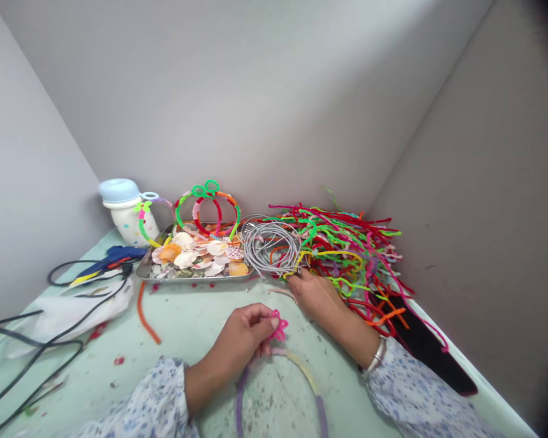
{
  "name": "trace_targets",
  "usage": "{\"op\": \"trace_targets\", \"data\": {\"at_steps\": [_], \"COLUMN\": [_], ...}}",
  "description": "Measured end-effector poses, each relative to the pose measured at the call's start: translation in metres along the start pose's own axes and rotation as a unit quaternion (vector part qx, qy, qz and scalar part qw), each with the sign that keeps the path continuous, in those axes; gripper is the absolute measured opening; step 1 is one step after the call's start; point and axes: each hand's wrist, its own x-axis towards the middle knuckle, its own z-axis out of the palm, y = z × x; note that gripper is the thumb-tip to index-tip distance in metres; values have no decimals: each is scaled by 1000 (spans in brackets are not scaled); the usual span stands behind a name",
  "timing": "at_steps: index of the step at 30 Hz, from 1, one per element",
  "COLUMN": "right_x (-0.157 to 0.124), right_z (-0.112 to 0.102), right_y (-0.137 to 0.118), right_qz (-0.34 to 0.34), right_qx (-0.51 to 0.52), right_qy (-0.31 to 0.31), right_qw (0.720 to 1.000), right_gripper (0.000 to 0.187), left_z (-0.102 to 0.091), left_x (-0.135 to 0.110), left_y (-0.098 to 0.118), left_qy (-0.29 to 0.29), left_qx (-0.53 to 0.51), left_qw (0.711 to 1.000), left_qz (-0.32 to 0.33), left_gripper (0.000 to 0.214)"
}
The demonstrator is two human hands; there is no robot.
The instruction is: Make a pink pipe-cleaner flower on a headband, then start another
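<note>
One pink flower [281, 328] pinched in left hand [245, 331], pastel hoop [309, 374] beside it, right hand [314, 294] at pipe cleaners [347, 258], grip unclear.

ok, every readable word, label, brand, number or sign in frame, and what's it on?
None can be read.
Bottle: small coloured shapes, no legible lettering.
Blue tool: too small and blurred to tell if it's marked.
Headband, pink flower: no lettering visible.
</note>
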Motion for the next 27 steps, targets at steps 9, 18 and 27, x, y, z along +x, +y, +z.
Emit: {"op": "trace_targets", "data": {"at_steps": [9, 18, 27], "right_x": [-6, -31, -44], "right_z": [-9, -60, -31], "right_y": [-4, -14, -47], "right_qz": [7, -39, -85], "right_qx": [24, 255, 350], "right_qy": [13, 87, 140], "right_qw": [1000, 962, 922], "right_gripper": [24, 15, 14], "left_z": [-1, 1, 3], "left_x": [-2, -6, -9], "left_y": [0, 10, 13], "left_qy": [7, 50, 99], "left_qx": [6, -11, -31], "left_qw": [1000, 999, 995], "left_qz": [9, 1, 13], "left_gripper": [24, 26, 30]}}
